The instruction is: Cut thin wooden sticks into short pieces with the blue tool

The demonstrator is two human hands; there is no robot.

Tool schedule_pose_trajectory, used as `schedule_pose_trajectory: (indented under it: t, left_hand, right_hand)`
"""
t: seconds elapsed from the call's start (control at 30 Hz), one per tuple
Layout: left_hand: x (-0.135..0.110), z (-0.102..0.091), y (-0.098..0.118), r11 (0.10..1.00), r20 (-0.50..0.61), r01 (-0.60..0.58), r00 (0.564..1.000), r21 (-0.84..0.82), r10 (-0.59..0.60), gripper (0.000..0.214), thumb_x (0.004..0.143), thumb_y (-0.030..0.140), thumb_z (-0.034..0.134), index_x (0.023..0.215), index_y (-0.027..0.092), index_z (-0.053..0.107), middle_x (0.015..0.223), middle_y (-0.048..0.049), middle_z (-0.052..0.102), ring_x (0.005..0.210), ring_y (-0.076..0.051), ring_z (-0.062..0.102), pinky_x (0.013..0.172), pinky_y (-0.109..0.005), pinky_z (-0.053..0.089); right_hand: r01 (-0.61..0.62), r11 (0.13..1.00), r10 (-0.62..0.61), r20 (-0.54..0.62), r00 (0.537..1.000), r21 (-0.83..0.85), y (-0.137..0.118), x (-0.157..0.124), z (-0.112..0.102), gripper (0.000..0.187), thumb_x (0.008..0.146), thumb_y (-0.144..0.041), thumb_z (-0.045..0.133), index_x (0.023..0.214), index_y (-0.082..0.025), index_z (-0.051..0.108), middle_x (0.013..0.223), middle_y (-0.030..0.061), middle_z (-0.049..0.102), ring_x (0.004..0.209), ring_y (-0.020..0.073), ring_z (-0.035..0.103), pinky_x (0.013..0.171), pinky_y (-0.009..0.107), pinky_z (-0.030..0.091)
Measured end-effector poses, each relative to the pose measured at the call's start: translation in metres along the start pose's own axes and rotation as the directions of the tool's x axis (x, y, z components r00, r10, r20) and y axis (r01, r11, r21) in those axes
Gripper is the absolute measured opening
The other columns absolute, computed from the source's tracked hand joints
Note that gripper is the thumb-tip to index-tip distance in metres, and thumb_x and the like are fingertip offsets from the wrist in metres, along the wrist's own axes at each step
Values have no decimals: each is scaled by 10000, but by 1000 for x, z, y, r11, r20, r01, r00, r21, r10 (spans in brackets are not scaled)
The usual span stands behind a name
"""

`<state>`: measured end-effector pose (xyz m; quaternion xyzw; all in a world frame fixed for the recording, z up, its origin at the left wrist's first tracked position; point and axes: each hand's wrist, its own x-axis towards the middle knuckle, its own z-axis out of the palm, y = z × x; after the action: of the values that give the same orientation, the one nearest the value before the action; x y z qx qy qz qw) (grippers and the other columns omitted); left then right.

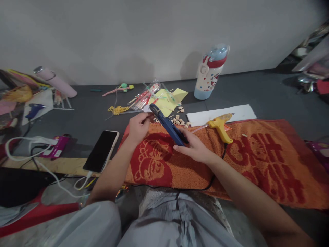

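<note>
Our right hand (196,146) grasps the blue tool (168,127), likely for steady control. We can't tell if our left hand (138,127) pinches anything.

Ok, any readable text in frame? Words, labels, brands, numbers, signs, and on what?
Nothing reads with certainty.
Bottle: small lettering, possibly "CUTE"; too small to confirm.
Orange towel: large red characters, too distorted to read.
Purple item with white plug: tiny white print, illegible.
Blue tool in right hand: no readable marking.
</note>
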<state>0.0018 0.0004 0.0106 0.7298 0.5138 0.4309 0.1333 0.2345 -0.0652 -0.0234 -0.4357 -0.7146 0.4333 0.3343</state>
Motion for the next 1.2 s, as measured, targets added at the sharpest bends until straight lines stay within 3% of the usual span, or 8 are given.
schedule_pose_trajectory:
  t: [0.47,0.87,1.2]
  left_hand:
    - [1,-6,-2,1000,135,-1,991,-23,4,246,834,178,478,719,152,694,681,-21,716,660,-126,639,651,-215,464]
    - [0,-2,-3,995,38,-65,997,73,62,245,799,157,480,659,171,680,669,-8,715,651,-115,643,639,-207,450]
    - [-3,1,-4,982,57,-75,996,174,66,233,863,211,460,928,189,683,874,-41,730,823,-157,661,761,-260,483]
  right_hand:
    - [-3,998,2,25,1000,63,3,1,0,679,783,-496,671,1328,-161,442,1260,146,586,1132,315,586,970,476,464]
    - [-17,1000,18,41,999,-8,-5,1,-1,613,797,-483,646,1282,-149,479,1195,153,626,1044,307,620,890,462,498]
    - [-14,996,12,-17,1000,-86,-5,2,1,563,791,-493,644,1233,-161,538,1087,137,678,931,298,656,805,448,525]
